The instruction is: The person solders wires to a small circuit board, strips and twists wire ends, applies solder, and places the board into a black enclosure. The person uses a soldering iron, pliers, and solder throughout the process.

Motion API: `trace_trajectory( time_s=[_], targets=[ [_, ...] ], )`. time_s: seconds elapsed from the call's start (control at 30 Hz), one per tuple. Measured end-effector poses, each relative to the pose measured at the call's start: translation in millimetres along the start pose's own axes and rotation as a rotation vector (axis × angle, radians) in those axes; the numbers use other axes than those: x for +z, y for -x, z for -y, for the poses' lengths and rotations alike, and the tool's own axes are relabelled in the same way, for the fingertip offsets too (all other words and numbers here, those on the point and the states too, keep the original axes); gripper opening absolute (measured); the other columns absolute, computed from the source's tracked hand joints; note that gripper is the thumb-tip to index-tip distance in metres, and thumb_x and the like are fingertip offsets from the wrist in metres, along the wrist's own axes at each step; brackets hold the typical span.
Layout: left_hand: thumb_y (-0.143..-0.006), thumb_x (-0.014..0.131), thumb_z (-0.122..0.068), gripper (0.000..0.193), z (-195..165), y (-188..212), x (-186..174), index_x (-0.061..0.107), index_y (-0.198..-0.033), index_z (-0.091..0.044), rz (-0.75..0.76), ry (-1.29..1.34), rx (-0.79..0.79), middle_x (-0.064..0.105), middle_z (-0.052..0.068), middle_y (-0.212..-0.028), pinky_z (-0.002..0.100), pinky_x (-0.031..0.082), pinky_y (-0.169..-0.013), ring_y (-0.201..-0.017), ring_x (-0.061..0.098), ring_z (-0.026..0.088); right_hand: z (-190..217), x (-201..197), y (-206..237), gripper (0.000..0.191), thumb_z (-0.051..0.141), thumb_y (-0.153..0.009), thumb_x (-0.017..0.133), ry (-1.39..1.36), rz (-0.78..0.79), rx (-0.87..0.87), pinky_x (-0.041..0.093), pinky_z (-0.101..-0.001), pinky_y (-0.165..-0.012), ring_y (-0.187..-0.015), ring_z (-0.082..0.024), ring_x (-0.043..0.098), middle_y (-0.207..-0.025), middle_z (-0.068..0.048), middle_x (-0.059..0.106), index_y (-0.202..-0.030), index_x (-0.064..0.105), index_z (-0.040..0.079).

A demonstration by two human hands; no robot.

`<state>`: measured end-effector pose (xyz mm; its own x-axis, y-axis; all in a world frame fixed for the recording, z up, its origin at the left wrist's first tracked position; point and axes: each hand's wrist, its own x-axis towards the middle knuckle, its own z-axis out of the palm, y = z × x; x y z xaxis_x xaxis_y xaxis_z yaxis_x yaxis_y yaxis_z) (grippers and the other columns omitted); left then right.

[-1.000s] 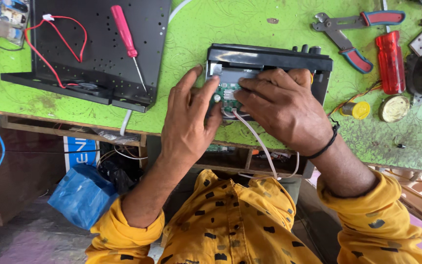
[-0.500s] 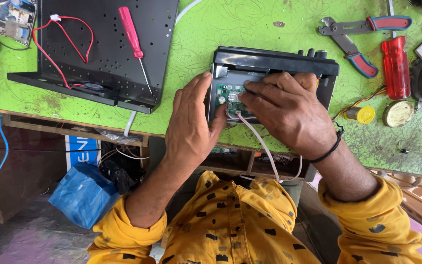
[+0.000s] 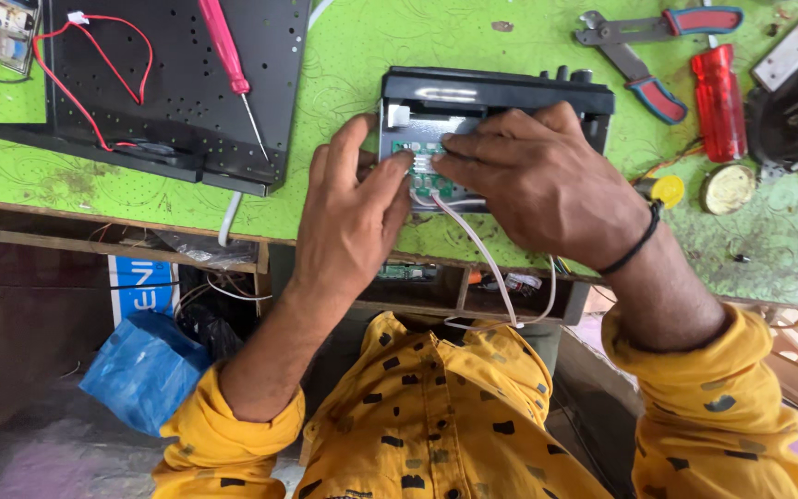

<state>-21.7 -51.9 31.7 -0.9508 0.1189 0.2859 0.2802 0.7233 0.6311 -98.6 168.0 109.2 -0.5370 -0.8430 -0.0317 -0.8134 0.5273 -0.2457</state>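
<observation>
A black electronic unit (image 3: 496, 92) lies on the green workbench (image 3: 371, 55), with a small green circuit board (image 3: 417, 152) at its near side. My left hand (image 3: 353, 217) rests against the board's left edge, fingertips pressing on it. My right hand (image 3: 538, 185) covers the right part of the board and unit, its fingers pinching at the board's middle. A white cable (image 3: 477, 249) runs from under my hands down over the bench edge. Much of the board is hidden by both hands.
A black perforated metal cover (image 3: 168, 83) with red wires (image 3: 94, 55) and a pink-handled screwdriver (image 3: 228, 51) lies at left. Red-handled pliers (image 3: 648, 46), a red screwdriver handle (image 3: 718, 88) and small round tins (image 3: 727, 189) lie at right. A blue bag (image 3: 145, 370) sits below the bench.
Both hands stay on the board; the fingers have shifted slightly on it. The view has moved a little, so the unit sits lower in the frame.
</observation>
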Motion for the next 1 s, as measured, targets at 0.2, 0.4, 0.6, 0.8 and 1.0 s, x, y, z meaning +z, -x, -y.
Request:
trace_trajectory(
  time_s=[0.2,0.4,0.6,0.8,1.0],
  targets=[
    [-0.092,0.079,-0.006,0.028,-7.6,2.1,-7.8,0.073,-0.118,-0.001,0.033,0.057,-0.052,0.048,0.024,-0.144,0.041,0.057,-0.097,-0.107,0.064,0.026,0.9,-2.9,4.6,0.044,0.013,-0.084,0.072,-0.059,-0.025,-0.045,0.04,-0.0437,-0.098,-0.12,-0.024,0.061,-0.131,-0.003,0.07,-0.128,0.072,0.012],
    [-0.092,0.081,-0.01,0.023,-4.7,6.2,-0.6,0.074,-0.112,-0.001,0.018,0.01,-0.04,0.045,0.023,-0.151,0.041,0.056,-0.1,-0.109,0.064,0.025,-5.4,0.2,20.2,0.045,-0.005,-0.082,0.059,-0.285,-0.193,-0.054,0.047,-0.045,-0.109,-0.13,-0.028,0.059,-0.139,-0.006,0.066,-0.123,0.07,0.009],
    [-0.091,0.081,-0.012,0.025,-2.2,9.5,1.4,0.075,-0.114,-0.005,0.018,0.005,-0.044,0.045,0.023,-0.151,0.042,0.056,-0.102,-0.113,0.062,0.027,5.8,3.7,21.3,0.028,0.006,-0.081,0.069,-0.088,-0.189,-0.042,0.048,-0.043,-0.096,-0.122,-0.025,0.061,-0.127,-0.005,0.071,-0.108,0.073,0.012],
    [-0.09,0.082,-0.015,0.029,3.4,8.6,6.6,0.073,-0.116,-0.007,0.022,-0.027,-0.039,0.046,0.023,-0.149,0.041,0.056,-0.102,-0.116,0.061,0.03,86.1,14.7,42.3,0.063,0.047,-0.089,0.078,0.159,-0.161,0.374,0.047,-0.0451,-0.087,-0.107,-0.031,0.056,-0.121,-0.013,0.061,-0.131,0.067,0.001],
    [-0.091,0.082,-0.014,0.029,2.1,9.1,8.3,0.072,-0.117,-0.007,0.04,-0.028,-0.048,0.046,0.025,-0.148,0.04,0.057,-0.1,-0.112,0.062,0.028,97.3,21.1,55.8,0.042,0.028,-0.094,0.068,0.254,-0.168,0.49,0.046,-0.0432,-0.085,-0.106,-0.031,0.056,-0.117,-0.012,0.059,-0.128,0.067,0.002]
  ],
)
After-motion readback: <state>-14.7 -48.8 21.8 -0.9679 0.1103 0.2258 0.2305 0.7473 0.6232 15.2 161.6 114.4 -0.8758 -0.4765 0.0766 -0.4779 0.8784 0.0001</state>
